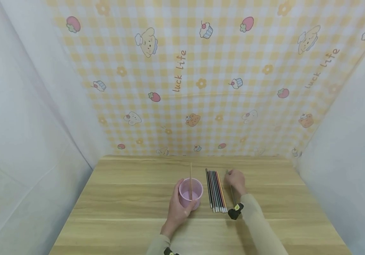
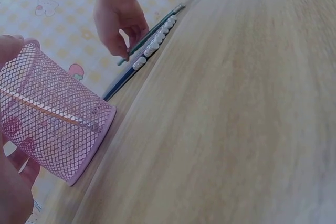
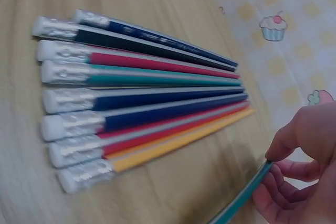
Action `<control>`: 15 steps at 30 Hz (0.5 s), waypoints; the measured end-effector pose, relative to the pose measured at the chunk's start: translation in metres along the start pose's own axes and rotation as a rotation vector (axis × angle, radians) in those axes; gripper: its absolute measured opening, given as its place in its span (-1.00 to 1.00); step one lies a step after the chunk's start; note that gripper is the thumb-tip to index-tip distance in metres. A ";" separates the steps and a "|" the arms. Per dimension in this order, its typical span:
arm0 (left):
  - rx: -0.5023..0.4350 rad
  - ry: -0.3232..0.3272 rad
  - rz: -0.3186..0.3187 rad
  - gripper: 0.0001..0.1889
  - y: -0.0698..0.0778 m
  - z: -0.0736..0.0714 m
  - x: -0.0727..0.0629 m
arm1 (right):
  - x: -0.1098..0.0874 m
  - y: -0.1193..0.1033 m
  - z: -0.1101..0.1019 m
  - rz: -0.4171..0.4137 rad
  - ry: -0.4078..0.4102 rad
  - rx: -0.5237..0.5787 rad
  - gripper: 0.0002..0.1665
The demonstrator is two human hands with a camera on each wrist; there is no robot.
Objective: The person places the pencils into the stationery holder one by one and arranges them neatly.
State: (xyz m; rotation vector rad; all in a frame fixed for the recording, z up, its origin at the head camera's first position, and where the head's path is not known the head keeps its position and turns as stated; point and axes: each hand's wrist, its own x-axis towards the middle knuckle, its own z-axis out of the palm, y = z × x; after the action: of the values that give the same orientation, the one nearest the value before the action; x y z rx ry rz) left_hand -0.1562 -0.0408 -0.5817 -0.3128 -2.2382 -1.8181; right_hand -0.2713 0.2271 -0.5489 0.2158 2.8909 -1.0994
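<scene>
Eight pencils [image 3: 157,96] separate left hand [image 1: 176,210] gripping cup [image 2: 65,98] from right hand [image 1: 236,180] pinching green pencil [image 3: 240,196].

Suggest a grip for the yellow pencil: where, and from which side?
Mid-shaft, probably, pinching from above and the person's right. The yellow pencil lies flat, rightmost in its row; a red pencil crowds its left, while its right edge looks open.

In the left wrist view, the left edge cuts off the left grip [image 1: 176,208] and the upper end of the pencil [image 2: 52,112] inside the pink cup [image 2: 73,150]. The right wrist view blurs the marking on a dark blue pencil [image 3: 157,40], and its bottom edge crops the green pencil [image 3: 241,193] in the right grip [image 1: 235,180]. In the head view, a dark wristband [image 1: 234,214] hides that pencil's near end.
</scene>
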 end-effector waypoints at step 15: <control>-0.009 -0.001 0.006 -0.04 0.000 0.000 0.000 | 0.000 -0.009 -0.030 0.039 0.020 0.082 -0.57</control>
State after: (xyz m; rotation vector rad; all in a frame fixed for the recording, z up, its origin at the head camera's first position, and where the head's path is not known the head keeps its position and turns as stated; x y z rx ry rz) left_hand -0.1564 -0.0409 -0.5813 -0.3215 -2.2285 -1.8258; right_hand -0.2727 0.2399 -0.5204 0.2868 2.8488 -1.2173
